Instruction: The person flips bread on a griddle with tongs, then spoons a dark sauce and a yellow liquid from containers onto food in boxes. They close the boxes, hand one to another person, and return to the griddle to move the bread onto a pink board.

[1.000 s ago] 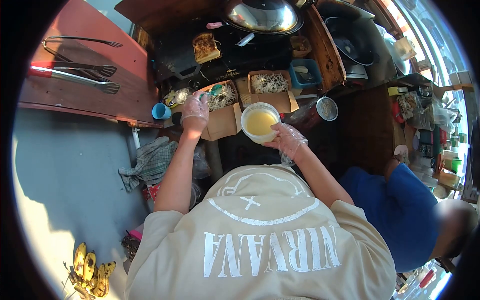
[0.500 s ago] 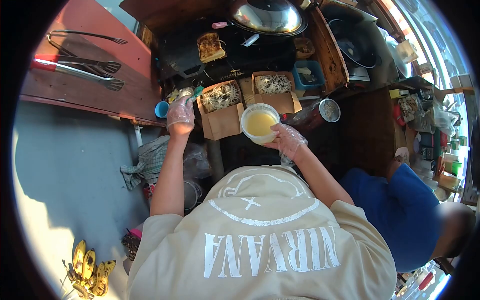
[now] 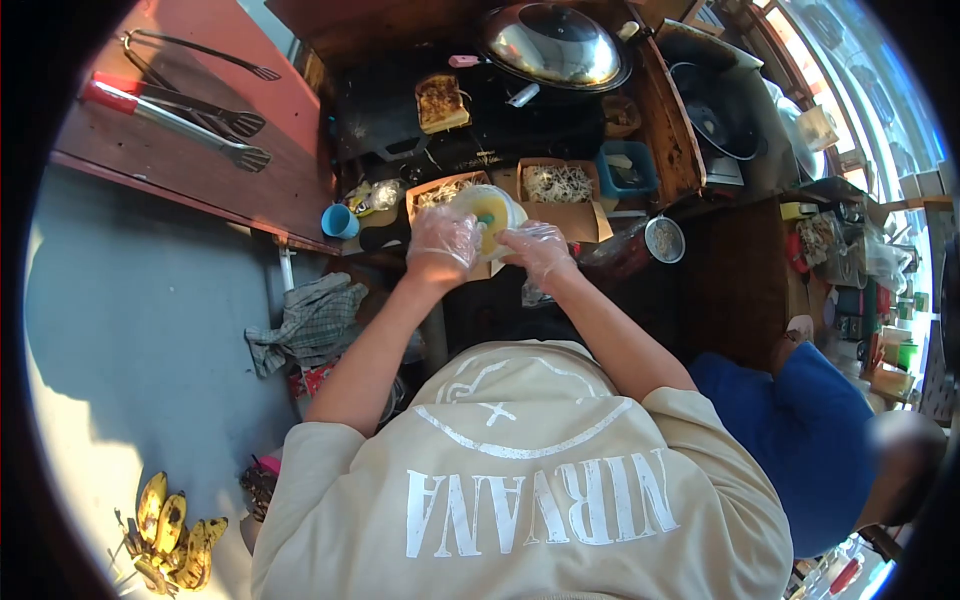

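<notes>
A round clear tub (image 3: 510,212) of pale yellow liquid hangs over the left cardboard box, tilted toward my left hand. My right hand (image 3: 538,250), in a clear plastic glove, grips its near right rim. Over the tub's left side, my gloved left hand (image 3: 445,243) is closed on a small green utensil (image 3: 486,219) that reaches into the liquid; its exact kind is hidden. The left box (image 3: 440,190), filled with white shreds, is partly covered by my hand and the tub. An open right box (image 3: 558,185) holds the same kind of shreds.
Behind the boxes, toasted bread (image 3: 442,104) lies on a black griddle (image 3: 370,110) near a domed lid (image 3: 556,45). Tongs (image 3: 190,120) rest on the left shelf. A blue cup (image 3: 340,221) stands left; a jar (image 3: 663,240) lies right. A person in blue (image 3: 790,440) is at right.
My left hand has moved right, bringing the green utensil from beside the left box into the tub. My right hand has moved the tub slightly left and tilted it.
</notes>
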`<state>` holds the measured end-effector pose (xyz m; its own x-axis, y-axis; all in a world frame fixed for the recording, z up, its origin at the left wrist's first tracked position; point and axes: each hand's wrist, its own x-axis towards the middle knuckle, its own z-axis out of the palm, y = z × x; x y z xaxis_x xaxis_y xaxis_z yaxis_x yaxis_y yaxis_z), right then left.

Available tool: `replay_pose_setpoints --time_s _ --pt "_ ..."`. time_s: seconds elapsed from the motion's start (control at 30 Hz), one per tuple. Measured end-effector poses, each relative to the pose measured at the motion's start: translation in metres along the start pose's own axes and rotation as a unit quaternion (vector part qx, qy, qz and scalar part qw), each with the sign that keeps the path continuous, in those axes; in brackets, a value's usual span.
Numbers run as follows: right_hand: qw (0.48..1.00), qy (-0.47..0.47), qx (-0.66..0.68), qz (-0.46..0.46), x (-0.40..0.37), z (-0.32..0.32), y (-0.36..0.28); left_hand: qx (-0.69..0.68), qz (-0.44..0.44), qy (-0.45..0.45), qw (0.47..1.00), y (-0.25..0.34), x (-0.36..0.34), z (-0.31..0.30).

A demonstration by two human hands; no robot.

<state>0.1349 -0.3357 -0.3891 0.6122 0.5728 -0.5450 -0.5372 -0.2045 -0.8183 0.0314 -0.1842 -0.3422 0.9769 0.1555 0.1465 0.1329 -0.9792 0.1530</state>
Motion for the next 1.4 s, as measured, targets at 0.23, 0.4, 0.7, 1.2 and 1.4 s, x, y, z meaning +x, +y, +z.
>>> replay_pose_setpoints --time_s 0.23,0.4,0.7,1.2,1.4 --pt "0.999 0.006 0.019 0.026 0.007 0.009 0.001 -0.387 -0.317 0.005 0.866 -0.015 -0.001 -0.002" --pt "0.994 0.008 0.079 0.076 0.01 0.007 0.0 -0.216 -0.211 0.184 0.935 -0.039 -0.02 0.03" --pt "0.982 0.005 0.14 0.129 0.024 0.001 0.003 -0.679 -0.347 0.161 0.627 -0.081 -0.002 0.038" --pt "0.968 0.005 0.211 0.137 -0.032 -0.06 0.017 -0.282 -0.317 0.163 0.891 -0.102 0.05 0.084" --pt "0.971 0.011 0.206 0.125 -0.042 -0.068 0.019 -0.281 -0.274 0.145 0.908 -0.086 0.041 0.083"
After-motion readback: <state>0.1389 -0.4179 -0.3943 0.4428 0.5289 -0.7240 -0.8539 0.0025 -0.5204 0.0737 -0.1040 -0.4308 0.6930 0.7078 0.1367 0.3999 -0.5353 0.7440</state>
